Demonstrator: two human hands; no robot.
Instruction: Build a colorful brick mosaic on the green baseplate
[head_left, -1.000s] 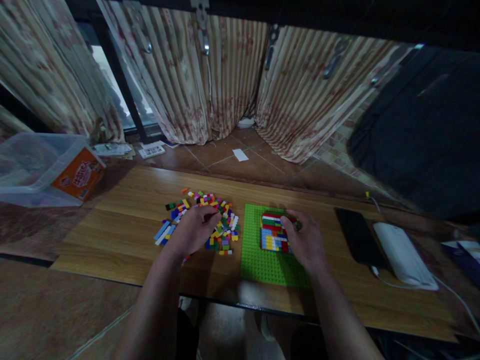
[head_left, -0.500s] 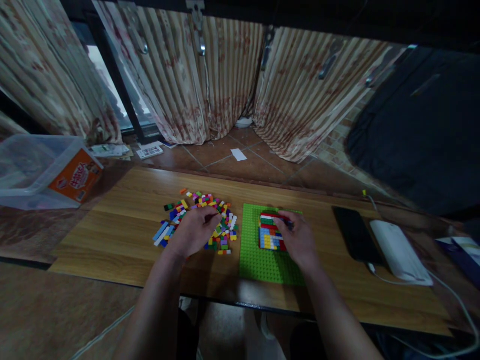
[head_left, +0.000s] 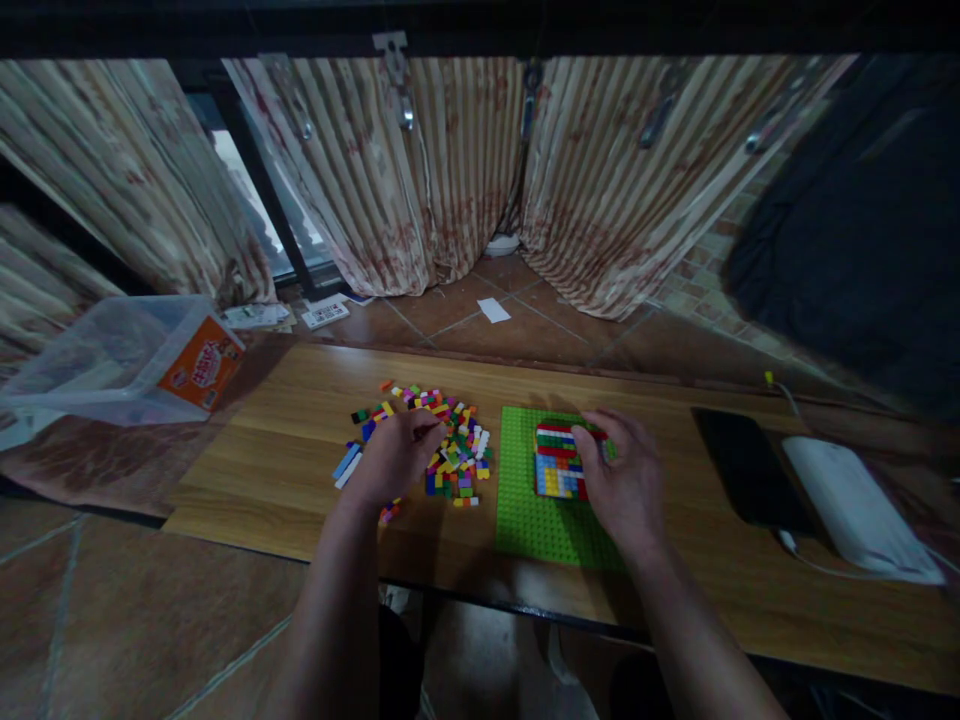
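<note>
A green baseplate (head_left: 534, 515) lies on the low wooden table (head_left: 285, 450), with a block of red, green, blue and yellow bricks (head_left: 557, 465) built on its far half. My right hand (head_left: 626, 485) rests on the right side of that block, fingers curled against it. My left hand (head_left: 396, 455) lies over a pile of loose coloured bricks (head_left: 454, 450) left of the baseplate, fingers bent down into the pile. Whether it holds a brick is hidden.
A clear plastic box with an orange label (head_left: 135, 355) stands at the far left. A black phone (head_left: 746, 465) and a white power bank (head_left: 851, 500) with a cable lie on the table's right. Curtains (head_left: 420, 170) hang behind, over a tiled floor.
The view has swung a little, so everything sits further right. My right hand shifted slightly on the brick block; my left hand stays on the pile.
</note>
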